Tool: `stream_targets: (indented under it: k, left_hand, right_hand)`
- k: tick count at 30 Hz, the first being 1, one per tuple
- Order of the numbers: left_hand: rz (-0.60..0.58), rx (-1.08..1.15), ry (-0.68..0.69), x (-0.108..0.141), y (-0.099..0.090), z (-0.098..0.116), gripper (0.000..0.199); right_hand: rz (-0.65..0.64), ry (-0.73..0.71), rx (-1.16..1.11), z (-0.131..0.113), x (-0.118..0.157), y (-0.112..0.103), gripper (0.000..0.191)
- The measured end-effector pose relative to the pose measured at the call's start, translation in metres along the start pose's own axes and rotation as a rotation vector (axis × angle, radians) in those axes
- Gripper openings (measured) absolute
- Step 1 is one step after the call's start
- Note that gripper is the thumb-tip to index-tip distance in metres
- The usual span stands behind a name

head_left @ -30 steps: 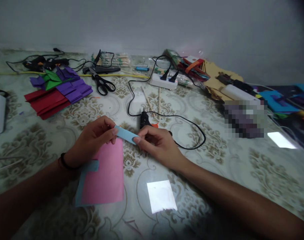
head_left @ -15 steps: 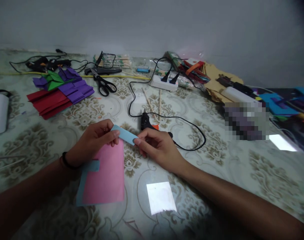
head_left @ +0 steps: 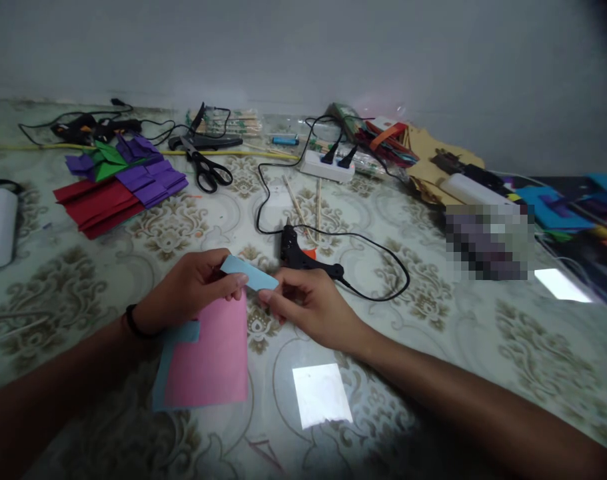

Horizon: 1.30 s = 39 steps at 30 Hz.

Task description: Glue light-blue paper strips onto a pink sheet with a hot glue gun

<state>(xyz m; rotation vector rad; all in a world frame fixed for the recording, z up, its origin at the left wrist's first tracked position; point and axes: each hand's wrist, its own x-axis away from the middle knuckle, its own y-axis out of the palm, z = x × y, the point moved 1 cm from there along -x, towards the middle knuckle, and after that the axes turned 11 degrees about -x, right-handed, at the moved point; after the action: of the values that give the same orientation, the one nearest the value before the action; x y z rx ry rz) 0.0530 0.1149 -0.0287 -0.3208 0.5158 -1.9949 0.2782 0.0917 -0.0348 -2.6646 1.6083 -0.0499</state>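
A narrow light blue paper strip (head_left: 256, 274) is held up between my two hands, slanting down to the right. My left hand (head_left: 199, 283) pinches its left part, thumb on top. At the strip's right end, my right hand (head_left: 308, 300) grips it between thumb and fingers. Below my left hand lies a pink paper sheet (head_left: 213, 367) with a blue paper piece (head_left: 187, 332) over its left side; my hand hides its upper part. Just beyond my right hand rests a black glue gun (head_left: 303, 257) with an orange trigger.
Black scissors (head_left: 210, 170) and folded red, green and purple papers (head_left: 103, 200) lie at the back left. A white power strip (head_left: 328, 165) and wooden sticks (head_left: 318, 207) are behind the glue gun, whose cord (head_left: 406, 267) loops right. A brown paper package (head_left: 448, 153) sits farther right.
Both hands have come slightly lower with the blue strip. The left thumb has slid further along it, and the right thumb now sits at its lower edge.
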Motion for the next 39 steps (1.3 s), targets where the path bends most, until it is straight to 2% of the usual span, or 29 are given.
stream_targets:
  k: [6,14,18,22,24,28,34,39]
  left_hand:
    - [-0.062,0.013,-0.018,0.000,0.000,0.000,0.016]
    - [0.014,0.005,-0.021,0.000,-0.001,0.001,0.025]
    - [0.056,-0.005,0.004,0.000,-0.003,0.004,0.033]
    - [0.039,-0.032,0.017,0.001,-0.004,0.006,0.035]
    - [0.026,-0.012,0.030,0.001,-0.003,0.007,0.034]
    - [0.017,0.030,0.042,0.000,-0.003,0.007,0.032]
    - [0.115,0.128,-0.017,0.000,-0.004,-0.002,0.029]
    - [0.139,0.227,-0.021,0.000,-0.003,-0.009,0.030]
  right_hand:
    - [0.003,-0.025,0.057,0.001,0.001,0.002,0.039]
    - [0.118,-0.012,-0.036,-0.001,0.001,-0.002,0.045]
    - [0.139,-0.058,0.029,-0.003,0.000,-0.005,0.041]
    - [0.127,-0.131,0.087,-0.005,0.000,-0.005,0.028]
    - [0.113,-0.142,0.091,-0.005,0.000,-0.005,0.024]
    - [0.144,-0.136,0.086,-0.004,0.000,-0.007,0.029]
    - [0.173,-0.131,0.020,-0.001,-0.001,-0.008,0.024]
    - [0.181,-0.107,-0.069,0.001,-0.001,-0.009,0.027]
